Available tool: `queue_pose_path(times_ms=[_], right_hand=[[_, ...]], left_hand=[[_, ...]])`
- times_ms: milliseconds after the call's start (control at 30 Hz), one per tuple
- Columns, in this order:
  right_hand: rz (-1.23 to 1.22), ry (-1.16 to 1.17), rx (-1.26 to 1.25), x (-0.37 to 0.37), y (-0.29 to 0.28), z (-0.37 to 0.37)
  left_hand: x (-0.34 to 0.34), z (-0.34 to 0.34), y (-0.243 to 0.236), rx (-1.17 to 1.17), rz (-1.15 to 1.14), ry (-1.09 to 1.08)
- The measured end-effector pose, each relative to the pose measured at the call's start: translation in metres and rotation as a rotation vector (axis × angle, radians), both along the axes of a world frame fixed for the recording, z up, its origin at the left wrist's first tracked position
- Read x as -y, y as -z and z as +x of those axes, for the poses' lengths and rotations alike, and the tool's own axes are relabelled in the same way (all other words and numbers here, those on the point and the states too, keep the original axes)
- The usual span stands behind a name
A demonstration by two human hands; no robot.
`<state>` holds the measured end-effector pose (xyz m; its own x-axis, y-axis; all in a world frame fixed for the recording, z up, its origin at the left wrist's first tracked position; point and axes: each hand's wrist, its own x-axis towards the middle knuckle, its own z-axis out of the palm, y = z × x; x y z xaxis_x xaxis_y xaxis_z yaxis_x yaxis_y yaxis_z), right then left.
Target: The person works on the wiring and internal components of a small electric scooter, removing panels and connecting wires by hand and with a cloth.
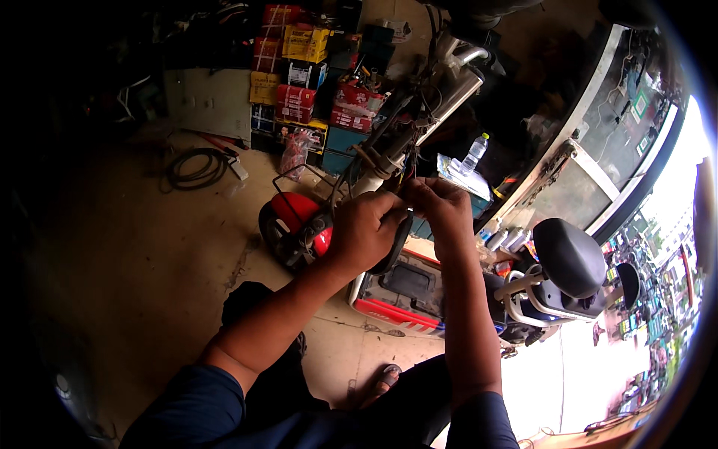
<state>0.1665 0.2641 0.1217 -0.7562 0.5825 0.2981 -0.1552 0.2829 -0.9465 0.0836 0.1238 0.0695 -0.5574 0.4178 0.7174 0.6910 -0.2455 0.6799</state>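
Note:
In front of me stands a red and white electric scooter (396, 314) with its steering column (449, 105) bare and loose wires (410, 161) hanging along it. My left hand (370, 228) and my right hand (441, 209) meet just below the column. Both are closed, fingertips pinched together where the thin wires run down. The exact ends of the wires are hidden by my fingers. A black curved part (395, 251) shows beneath my left hand. The red front fender (295, 213) lies to the left of my hands.
Stacked battery boxes (295, 101) stand at the back. A coiled black cable (194, 168) lies on the floor at left. A clear bottle (475, 153) and papers rest beyond my right hand. The scooter's black seat (570, 258) is at right, by a glass door (598, 142).

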Motion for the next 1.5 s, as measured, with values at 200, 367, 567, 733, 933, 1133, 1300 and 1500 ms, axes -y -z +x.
queue_pose_path(times_ms=[200, 367, 567, 733, 933, 1133, 1300, 1500], right_hand=[[-0.232, -0.023, -0.06, 0.008, 0.006, -0.003], [-0.275, 0.111, -0.229, -0.019, -0.004, 0.001], [-0.302, -0.05, -0.14, 0.004, -0.016, 0.014], [-0.346, -0.164, -0.074, -0.006, -0.006, 0.023], [-0.131, -0.084, -0.013, -0.002, -0.001, 0.023], [-0.169, -0.133, -0.003, 0.004, -0.003, 0.022], [-0.057, -0.184, 0.025, 0.016, -0.003, 0.019], [-0.026, -0.093, -0.015, 0.019, 0.002, 0.017]], left_hand=[[0.002, -0.005, 0.005, -0.058, -0.019, 0.008], [0.004, 0.001, 0.014, -0.13, -0.058, 0.082], [-0.008, -0.018, 0.034, 0.49, 0.181, 0.332], [-0.007, -0.013, 0.031, 0.725, 0.196, 0.506], [-0.012, -0.005, 0.025, 0.785, 0.228, 0.551], [-0.018, -0.004, 0.023, 0.737, 0.25, 0.423], [-0.025, -0.002, 0.019, 0.718, 0.181, 0.326], [-0.025, -0.001, 0.019, 0.525, 0.143, 0.1]])
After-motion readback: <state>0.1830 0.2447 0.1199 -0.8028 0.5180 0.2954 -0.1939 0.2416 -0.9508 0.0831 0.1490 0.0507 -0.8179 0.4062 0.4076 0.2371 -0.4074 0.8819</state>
